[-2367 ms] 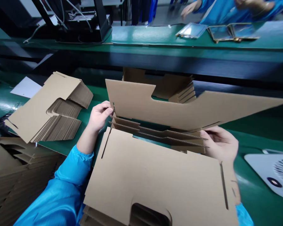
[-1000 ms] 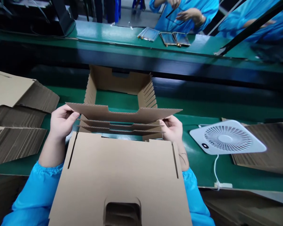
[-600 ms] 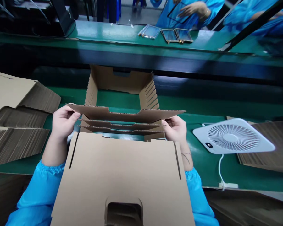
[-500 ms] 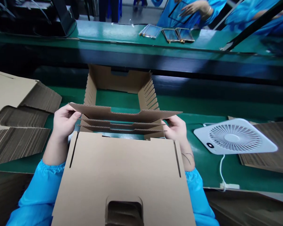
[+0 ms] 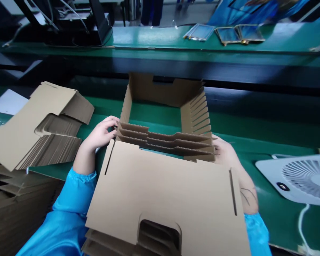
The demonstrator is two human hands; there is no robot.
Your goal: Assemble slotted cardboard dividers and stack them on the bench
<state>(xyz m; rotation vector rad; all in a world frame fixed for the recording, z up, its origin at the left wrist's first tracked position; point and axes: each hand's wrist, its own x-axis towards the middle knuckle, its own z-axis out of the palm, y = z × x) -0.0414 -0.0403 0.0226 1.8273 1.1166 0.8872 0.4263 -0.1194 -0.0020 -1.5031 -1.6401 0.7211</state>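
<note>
A cardboard frame (image 5: pixel 152 89) with slotted side walls stands on the green bench. Across its near part sit three notched cardboard dividers (image 5: pixel 162 137), parallel and upright in the slots. My left hand (image 5: pixel 102 133) is at their left ends, fingers curled and thumb near the divider edges. At the right ends is my right hand (image 5: pixel 225 151), closed at the rearmost divider's tip, its fingertips partly hidden behind the cardboard. Closer to me, a flat cardboard sheet (image 5: pixel 165 181) with slits and a cut-out tops a stack, covering the frame's near end.
A stack of cut cardboard sheets (image 5: pixel 48 117) lies to the left. At the right is a white fan (image 5: pixel 304 177) with a cable. Glass-like framed panels (image 5: pixel 240 34) rest on the far ledge near a person in blue, and more cardboard (image 5: pixel 18 199) sits lower left.
The rearmost divider has gone down from above the frame into the side slots, level with the other two. My hands have stayed at its ends. The view has swung left.
</note>
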